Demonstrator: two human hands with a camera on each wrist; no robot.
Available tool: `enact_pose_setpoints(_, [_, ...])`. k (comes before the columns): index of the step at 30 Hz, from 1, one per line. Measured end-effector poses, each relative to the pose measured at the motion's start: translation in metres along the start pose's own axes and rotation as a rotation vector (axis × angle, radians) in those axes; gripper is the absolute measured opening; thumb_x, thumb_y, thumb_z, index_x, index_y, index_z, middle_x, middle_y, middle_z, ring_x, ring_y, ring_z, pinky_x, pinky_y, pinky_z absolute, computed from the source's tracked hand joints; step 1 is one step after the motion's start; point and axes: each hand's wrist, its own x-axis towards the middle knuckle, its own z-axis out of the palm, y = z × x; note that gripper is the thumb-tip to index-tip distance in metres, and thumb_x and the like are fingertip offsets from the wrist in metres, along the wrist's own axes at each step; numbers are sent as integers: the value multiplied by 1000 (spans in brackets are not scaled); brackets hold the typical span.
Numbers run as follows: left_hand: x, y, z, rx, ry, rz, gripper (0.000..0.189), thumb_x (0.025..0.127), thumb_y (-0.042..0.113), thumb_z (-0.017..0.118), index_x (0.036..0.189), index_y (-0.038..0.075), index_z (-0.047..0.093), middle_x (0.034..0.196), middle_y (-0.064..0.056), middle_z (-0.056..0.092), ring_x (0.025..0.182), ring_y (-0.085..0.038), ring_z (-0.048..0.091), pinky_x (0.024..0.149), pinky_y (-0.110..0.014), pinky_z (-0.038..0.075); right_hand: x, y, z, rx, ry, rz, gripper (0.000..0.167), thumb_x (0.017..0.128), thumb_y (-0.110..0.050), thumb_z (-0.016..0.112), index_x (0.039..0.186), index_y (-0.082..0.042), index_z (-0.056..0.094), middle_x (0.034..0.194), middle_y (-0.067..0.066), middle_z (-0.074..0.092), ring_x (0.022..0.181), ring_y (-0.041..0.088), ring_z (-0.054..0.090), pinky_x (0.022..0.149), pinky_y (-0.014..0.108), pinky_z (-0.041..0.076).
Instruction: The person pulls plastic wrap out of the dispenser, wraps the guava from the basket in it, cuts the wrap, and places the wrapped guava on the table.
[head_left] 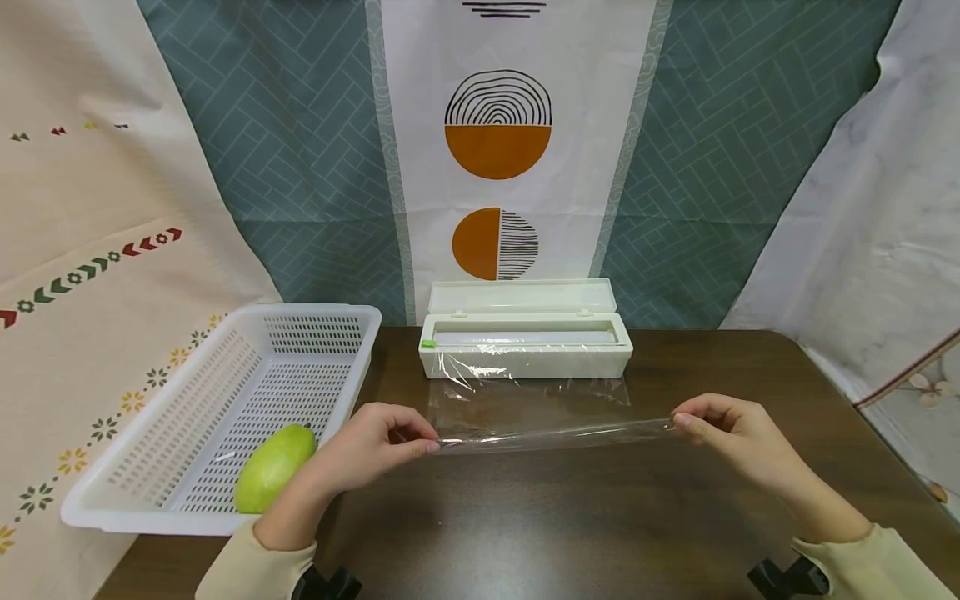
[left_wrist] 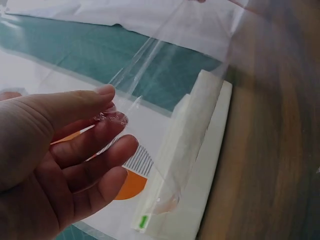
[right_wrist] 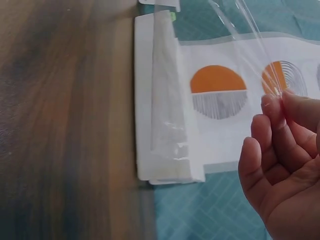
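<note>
A clear sheet of cling film [head_left: 555, 437] stretches from a white dispenser box [head_left: 525, 362] toward me, its near edge drawn out between both hands. My left hand [head_left: 378, 446] pinches the left corner between thumb and forefinger; in the left wrist view the film [left_wrist: 114, 117] bunches at those fingertips. The right corner is pinched by my right hand [head_left: 738, 442], with film [right_wrist: 276, 90] showing at its thumb and fingertip in the right wrist view. The box's lid [head_left: 522, 297] stands raised at the back, and a green slider [head_left: 428, 343] sits at its left end.
On the left stands a white perforated basket [head_left: 352, 333] with a green mango-like fruit [head_left: 276, 468] inside, close beside my left forearm. The dark wooden table [head_left: 487, 533] reaches back to a patterned cloth [head_left: 322, 167] hanging behind the box.
</note>
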Motion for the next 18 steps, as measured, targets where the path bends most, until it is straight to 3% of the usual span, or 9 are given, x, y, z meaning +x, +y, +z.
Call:
enact_pose_setpoints(7, [2,-8,7,55,-46,7,4,84,17,71,85,14,72,78,6,68,67,0,55,61,-21,49,-1,8,5,19,-73,22,8,92,-9,59,96,-6,65,80,-6,67,70,6,62,60,25,51])
enact_pose_setpoints(13, [2,-12,12,100,-73,15,6,84,17,71,85,12,72,79,8,68,69,2,54,62,-20,48,-3,17,11,42,-112,40,9,93,-11,59,96,-4,65,75,3,62,64,16,59,58,28,50])
enact_pose_setpoints(18, [1,-17,16,105,-97,24,5,84,17,71,85,12,72,80,7,68,70,2,54,62,-19,48,-4,25,16,72,-148,83,12,93,-13,58,97,-3,64,69,8,58,59,17,55,53,29,47])
